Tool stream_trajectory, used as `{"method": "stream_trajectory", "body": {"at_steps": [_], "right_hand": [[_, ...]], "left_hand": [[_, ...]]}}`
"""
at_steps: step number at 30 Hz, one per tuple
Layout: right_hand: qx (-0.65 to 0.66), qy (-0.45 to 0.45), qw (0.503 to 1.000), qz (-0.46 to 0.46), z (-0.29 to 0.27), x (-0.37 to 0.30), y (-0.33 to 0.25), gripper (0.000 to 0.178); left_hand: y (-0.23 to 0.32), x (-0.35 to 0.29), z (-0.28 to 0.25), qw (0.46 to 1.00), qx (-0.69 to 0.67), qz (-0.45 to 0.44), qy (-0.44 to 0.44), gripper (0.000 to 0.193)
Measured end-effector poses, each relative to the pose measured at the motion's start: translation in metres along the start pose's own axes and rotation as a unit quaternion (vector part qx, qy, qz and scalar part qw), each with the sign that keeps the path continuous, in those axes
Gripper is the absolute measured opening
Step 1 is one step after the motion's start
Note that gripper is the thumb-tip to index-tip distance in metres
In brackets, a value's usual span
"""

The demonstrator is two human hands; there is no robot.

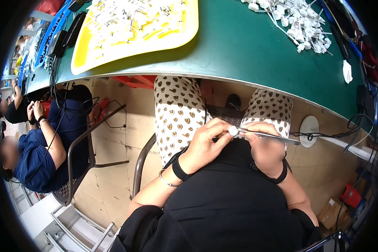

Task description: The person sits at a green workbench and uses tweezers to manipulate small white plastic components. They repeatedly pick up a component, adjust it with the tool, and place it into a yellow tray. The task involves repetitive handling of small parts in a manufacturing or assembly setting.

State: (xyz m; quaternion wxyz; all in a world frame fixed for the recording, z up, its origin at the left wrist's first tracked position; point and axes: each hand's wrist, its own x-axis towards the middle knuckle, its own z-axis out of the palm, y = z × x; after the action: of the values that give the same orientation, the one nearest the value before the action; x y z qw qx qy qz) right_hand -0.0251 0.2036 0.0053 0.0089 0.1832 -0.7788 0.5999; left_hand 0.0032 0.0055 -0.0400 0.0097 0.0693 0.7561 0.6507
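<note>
Over my lap, my left hand pinches a small white plastic part between thumb and fingers. My right hand is closed on a slim, flat silver metal tool, shaped like a pair of tweezers. The tool's narrow end meets the white part, while its broader end sticks out to the right. Both hands are close together, just below the table edge. How the tool's tip sits against the part is too small to tell.
A yellow tray with many white parts and thin metal pins stands on the green table. More white parts lie heaped at the far right, with a white scrap nearby. Cables hang at the right. Another person sits at left.
</note>
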Motion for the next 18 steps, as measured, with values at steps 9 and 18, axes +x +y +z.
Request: {"method": "stream_trajectory", "body": {"at_steps": [9,18], "right_hand": [[-0.026,-0.016,0.999,-0.028,0.001,0.003,0.002,0.013],[-0.021,-0.004,1.000,-0.020,0.004,0.005,0.002,0.014]], "left_hand": [[0.000,0.001,0.000,1.000,0.014,0.008,-0.008,0.017],[-0.002,0.001,0.000,1.000,0.011,-0.009,-0.007,0.014]]}}
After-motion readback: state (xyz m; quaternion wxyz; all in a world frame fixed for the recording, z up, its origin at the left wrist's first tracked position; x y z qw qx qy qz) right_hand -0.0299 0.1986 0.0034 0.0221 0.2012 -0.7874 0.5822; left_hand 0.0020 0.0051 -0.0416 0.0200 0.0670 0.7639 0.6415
